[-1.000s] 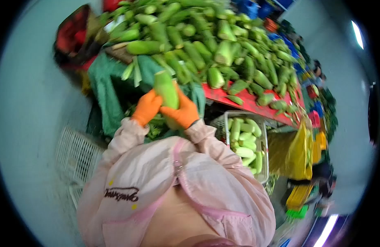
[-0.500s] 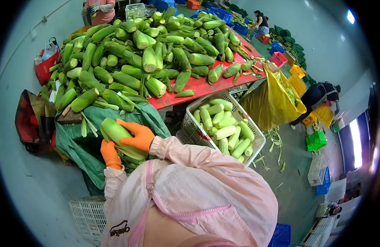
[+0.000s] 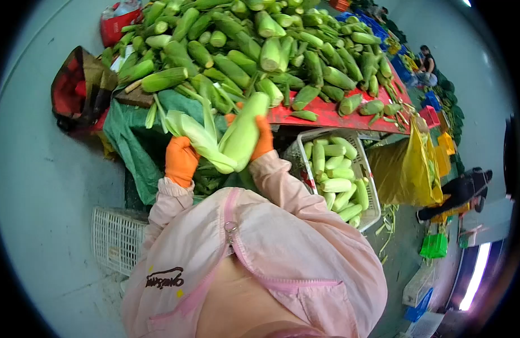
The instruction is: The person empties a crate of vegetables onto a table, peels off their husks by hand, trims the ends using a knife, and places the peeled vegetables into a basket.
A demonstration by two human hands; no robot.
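Note:
An ear of corn is held upright and slightly tilted in front of my chest. My right hand, in an orange glove, is wrapped round the ear from its right side. My left hand, also gloved in orange, is closed on pale green husk leaves peeled away from the ear and joined to it near its lower end. Beneath both hands, a green sack hangs open with husks inside. Beyond them, unpeeled corn is heaped on a red table.
A white crate of peeled ears stands right of my hands, beside a yellow bag. Another white crate sits at lower left. A dark and red bag stands by the wall. Two people are farther off right.
The ear has turned more upright, and husk leaves have been pulled off it to the left. My hands have moved apart. The camera view has shifted.

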